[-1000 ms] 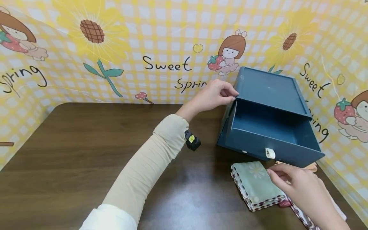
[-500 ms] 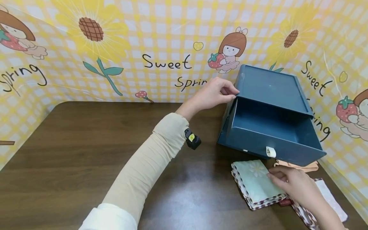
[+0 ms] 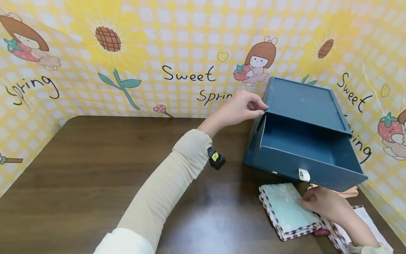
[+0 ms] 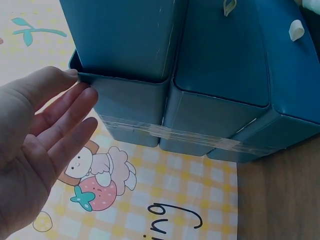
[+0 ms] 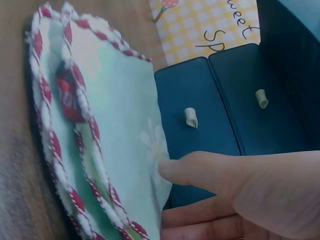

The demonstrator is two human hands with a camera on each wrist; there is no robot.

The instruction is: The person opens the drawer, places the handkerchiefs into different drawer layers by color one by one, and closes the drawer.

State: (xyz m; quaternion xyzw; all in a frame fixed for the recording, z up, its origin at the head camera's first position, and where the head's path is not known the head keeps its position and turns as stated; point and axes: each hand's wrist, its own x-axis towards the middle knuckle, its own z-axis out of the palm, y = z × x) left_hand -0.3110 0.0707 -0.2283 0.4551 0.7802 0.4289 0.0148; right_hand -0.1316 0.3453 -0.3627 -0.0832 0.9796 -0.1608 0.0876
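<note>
My left hand (image 3: 244,108) pinches the upper front corner of a dark blue drawer cabinet (image 3: 306,102); in the left wrist view its thumb lies on the rim, fingers by the side wall. The cabinet's top drawer (image 3: 312,163) is pulled out, its inside bare where it shows. In front lies a folded pale green handkerchief (image 3: 285,208) with a daisy print and a red-and-white stitched edge. My right hand (image 3: 328,204) grips its right side, with the thumb on top and the other fingers underneath. The right wrist view shows its layered edge and a red label (image 5: 69,97).
Peach folded cloth (image 3: 349,192) lies beneath the drawer's overhang. A white cloth (image 3: 369,224) with a dark stitched edge is under the right forearm. Two lower drawers (image 4: 222,65) with white pull tabs are closed. Yellow checked sheeting (image 3: 177,42) lines the table's back and sides.
My right hand has closed in on the green handkerchief's right side and now grips it. The left hand keeps its place on the cabinet corner. The head view has shifted slightly.
</note>
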